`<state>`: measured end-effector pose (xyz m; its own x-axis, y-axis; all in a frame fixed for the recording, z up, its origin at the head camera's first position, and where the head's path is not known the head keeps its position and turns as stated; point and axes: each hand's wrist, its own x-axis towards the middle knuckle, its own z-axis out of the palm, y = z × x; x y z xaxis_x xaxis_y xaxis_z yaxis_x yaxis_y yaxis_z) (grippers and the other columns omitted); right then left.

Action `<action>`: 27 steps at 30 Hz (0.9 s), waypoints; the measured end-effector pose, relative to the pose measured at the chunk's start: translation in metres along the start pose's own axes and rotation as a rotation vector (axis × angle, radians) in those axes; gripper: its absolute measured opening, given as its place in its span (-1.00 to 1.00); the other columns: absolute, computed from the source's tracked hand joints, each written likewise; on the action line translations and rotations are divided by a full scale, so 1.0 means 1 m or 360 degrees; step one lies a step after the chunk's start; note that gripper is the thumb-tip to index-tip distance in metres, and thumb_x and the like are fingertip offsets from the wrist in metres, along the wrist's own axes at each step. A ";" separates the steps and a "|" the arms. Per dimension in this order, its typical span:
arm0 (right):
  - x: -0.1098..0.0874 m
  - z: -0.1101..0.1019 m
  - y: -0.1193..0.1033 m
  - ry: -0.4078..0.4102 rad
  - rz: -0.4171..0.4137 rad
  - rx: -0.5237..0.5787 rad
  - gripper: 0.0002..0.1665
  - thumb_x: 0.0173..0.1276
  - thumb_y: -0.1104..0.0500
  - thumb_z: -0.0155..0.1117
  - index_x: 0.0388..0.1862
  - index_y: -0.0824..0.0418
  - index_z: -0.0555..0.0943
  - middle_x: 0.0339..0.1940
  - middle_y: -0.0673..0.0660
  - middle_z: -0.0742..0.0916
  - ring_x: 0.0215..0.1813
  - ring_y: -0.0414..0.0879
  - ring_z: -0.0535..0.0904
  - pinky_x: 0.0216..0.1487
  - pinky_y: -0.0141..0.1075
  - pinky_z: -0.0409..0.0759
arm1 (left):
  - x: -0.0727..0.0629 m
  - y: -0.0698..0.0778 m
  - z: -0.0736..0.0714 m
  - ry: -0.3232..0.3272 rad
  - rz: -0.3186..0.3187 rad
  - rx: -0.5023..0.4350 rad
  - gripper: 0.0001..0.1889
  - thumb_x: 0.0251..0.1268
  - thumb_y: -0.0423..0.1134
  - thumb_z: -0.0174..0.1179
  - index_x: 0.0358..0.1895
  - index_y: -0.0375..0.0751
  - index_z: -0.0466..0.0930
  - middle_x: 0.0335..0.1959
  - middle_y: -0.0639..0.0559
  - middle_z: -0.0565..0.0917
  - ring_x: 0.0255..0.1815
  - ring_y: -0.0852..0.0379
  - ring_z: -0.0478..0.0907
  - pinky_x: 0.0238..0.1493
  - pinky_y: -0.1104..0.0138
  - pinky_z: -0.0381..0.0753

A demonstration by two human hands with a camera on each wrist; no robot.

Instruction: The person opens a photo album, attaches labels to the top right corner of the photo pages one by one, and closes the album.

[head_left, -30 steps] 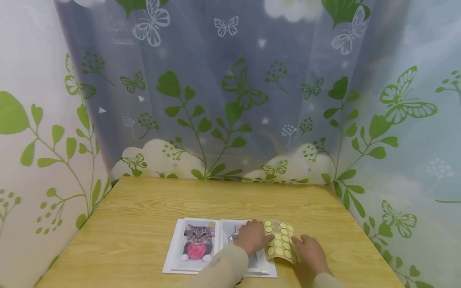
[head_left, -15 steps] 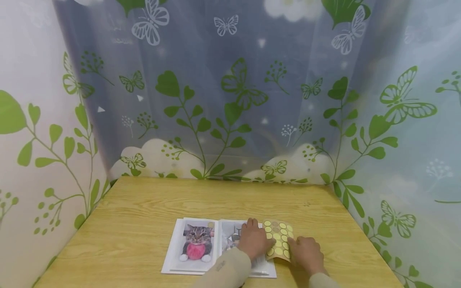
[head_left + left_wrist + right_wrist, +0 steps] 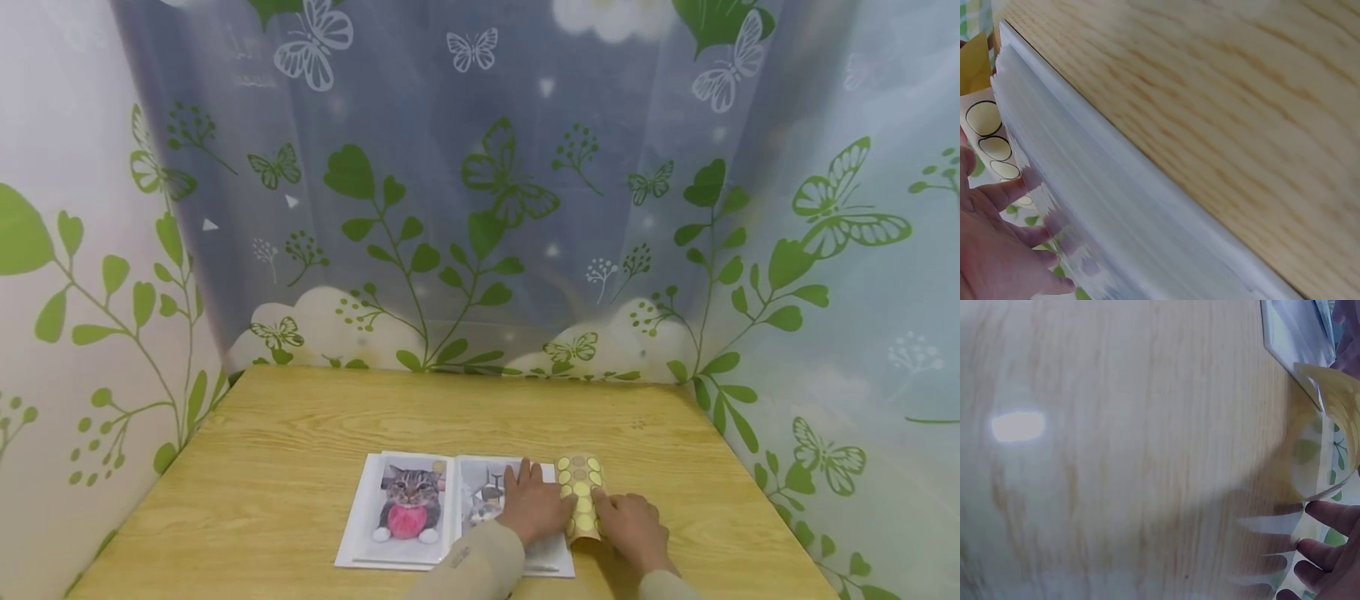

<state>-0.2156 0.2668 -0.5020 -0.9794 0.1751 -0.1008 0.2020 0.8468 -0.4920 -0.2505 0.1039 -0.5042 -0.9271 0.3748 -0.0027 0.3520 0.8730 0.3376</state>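
A tan sheet of round yellow stickers [image 3: 581,492] is bowed upward at the right edge of an open photo album [image 3: 362,521]. My left hand [image 3: 534,504] rests on the album's right page with fingers spread, its thumb at the sheet's left side. At the sheet's right side, my right hand [image 3: 636,527] holds the edge with its thumb on top. The left wrist view shows my left fingers [image 3: 1032,234] extended along the album's clear sleeves [image 3: 1091,162]. In the right wrist view, the curled sheet [image 3: 1338,394] rises over my right fingertips [image 3: 1319,550], which are at the tabletop.
The album's left page bears a picture of a cat [image 3: 408,504] with a pink ball; my left hand partly covers the picture on the right page. The wooden table [image 3: 285,433] reaches back to a patterned curtain [image 3: 405,208], with curtains on both sides too.
My right hand has moved left, pushing the sticker sheet's right side inward, so the sheet bows more and looks narrower. My left fingers have spread slightly on the page.
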 end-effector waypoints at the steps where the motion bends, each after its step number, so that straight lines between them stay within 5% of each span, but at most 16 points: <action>1: 0.000 0.000 0.000 0.0008 -0.0002 0.0022 -0.22 0.56 -0.27 -0.20 0.10 0.38 0.63 0.11 0.48 0.59 0.15 0.50 0.40 0.03 0.49 0.30 | 0.000 0.000 0.001 -0.0007 0.0006 -0.0015 -0.48 0.52 0.17 -0.15 0.18 -0.03 0.66 0.43 -0.29 0.35 0.52 -0.27 0.08 0.46 -0.23 -0.05; 7: -0.001 0.002 -0.005 0.0099 -0.0056 0.0146 -0.31 0.56 -0.24 -0.12 0.14 0.29 0.64 0.14 0.37 0.66 0.18 0.43 0.49 0.07 0.45 0.34 | -0.001 -0.003 0.002 -0.0007 0.0037 -0.0052 -0.48 0.56 0.08 -0.27 0.32 0.02 0.55 0.46 -0.28 0.30 0.55 -0.28 0.01 0.46 -0.25 -0.12; 16: 0.001 -0.002 -0.015 0.0147 -0.0094 0.0508 -0.29 0.60 -0.13 -0.09 0.30 0.49 0.44 0.20 0.44 0.60 0.24 0.36 0.49 0.23 0.23 0.41 | 0.000 -0.006 -0.006 0.0082 0.0127 -0.0242 -0.42 0.59 0.05 -0.38 0.40 -0.10 0.44 0.47 -0.26 0.28 0.56 -0.24 -0.01 0.47 -0.23 -0.12; 19: 0.002 -0.004 -0.018 0.0172 -0.0101 0.0596 -0.30 0.60 -0.12 -0.06 0.30 0.48 0.45 0.19 0.44 0.61 0.20 0.31 0.53 0.22 0.21 0.44 | 0.001 -0.004 -0.010 0.0111 0.0162 -0.0284 -0.46 0.59 0.01 -0.32 0.36 -0.17 0.46 0.43 -0.24 0.36 0.52 -0.24 0.10 0.46 -0.21 -0.01; 23: 0.001 -0.006 -0.021 0.0157 -0.0091 0.0654 -0.32 0.59 -0.11 -0.04 0.29 0.47 0.46 0.14 0.43 0.63 0.07 0.22 0.59 0.10 0.12 0.55 | 0.003 -0.002 -0.014 0.0172 0.0204 -0.0374 -0.61 0.56 -0.06 -0.18 -0.03 -0.20 0.61 0.04 -0.11 0.65 0.22 -0.12 0.50 0.25 -0.06 0.38; 27: 0.000 -0.007 -0.022 0.0134 -0.0055 0.0692 -0.32 0.59 -0.10 -0.03 0.29 0.48 0.46 0.11 0.39 0.65 -0.05 0.08 0.61 -0.05 -0.02 0.64 | 0.004 -0.002 -0.017 0.0175 0.0138 -0.0642 -0.60 0.53 -0.04 -0.09 0.08 -0.26 0.59 -0.01 -0.09 0.69 0.10 -0.10 0.59 0.14 0.03 0.52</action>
<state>-0.2201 0.2519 -0.4855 -0.9785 0.2057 -0.0160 0.1323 0.5660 -0.8137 -0.2571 0.0981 -0.4887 -0.9122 0.3868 0.1349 0.3708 0.6394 0.6736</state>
